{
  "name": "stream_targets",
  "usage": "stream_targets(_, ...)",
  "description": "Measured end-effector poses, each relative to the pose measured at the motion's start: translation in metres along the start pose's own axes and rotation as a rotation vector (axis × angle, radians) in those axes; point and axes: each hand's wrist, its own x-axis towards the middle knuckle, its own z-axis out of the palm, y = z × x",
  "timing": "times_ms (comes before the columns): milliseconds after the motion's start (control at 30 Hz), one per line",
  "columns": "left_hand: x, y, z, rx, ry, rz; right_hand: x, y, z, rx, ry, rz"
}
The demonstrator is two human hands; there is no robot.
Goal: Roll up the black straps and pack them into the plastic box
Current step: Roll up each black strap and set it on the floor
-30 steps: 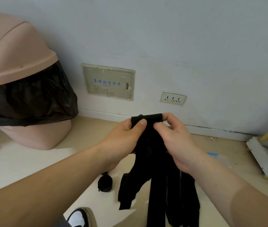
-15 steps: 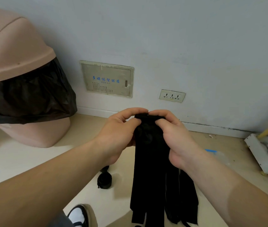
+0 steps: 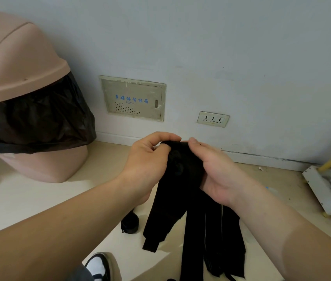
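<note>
A bunch of black straps [image 3: 193,226] hangs from both my hands at the middle of the view, with the loose ends trailing down towards the floor. My left hand [image 3: 150,163] pinches the top of the bunch between thumb and curled fingers. My right hand [image 3: 215,169] grips the same top part from the right, where the strap is partly wound into a small roll [image 3: 180,161]. One finished black roll [image 3: 130,222] lies on the floor below my left wrist. No plastic box is in view.
A pink swing-lid bin [image 3: 18,98] with a black liner stands at the left by the wall. A wall panel [image 3: 133,98] and a socket [image 3: 212,119] sit low on the wall. A white stand with yellow bars [image 3: 326,187] is at the right. My shoe [image 3: 99,266] shows at the bottom.
My hands have turned the top of the strap over, winding it further into a roll. The hanging ends shifted, with one end now swinging out to the left.
</note>
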Motion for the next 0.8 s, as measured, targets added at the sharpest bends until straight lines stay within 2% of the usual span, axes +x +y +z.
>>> stream_targets(167,0.000,-0.005,-0.004,0.089,-0.109,0.045,-0.002,0.001,-0.003,-0.062,0.098,-0.054)
stream_targets(333,-0.001,0.000,-0.005,0.012,-0.227,-0.044,-0.001,0.003,-0.005,-0.101,0.171,-0.095)
stream_targets(633,0.004,-0.008,-0.006,0.046,-0.140,0.082,0.000,0.004,-0.002,-0.228,0.153,-0.249)
stream_targets(733,0.008,-0.010,-0.010,0.044,-0.149,0.034,-0.004,0.003,-0.001,-0.283,0.140,-0.277)
stream_targets(800,0.012,-0.011,-0.014,0.128,-0.166,-0.007,-0.006,0.003,-0.001,-0.339,0.141,-0.296)
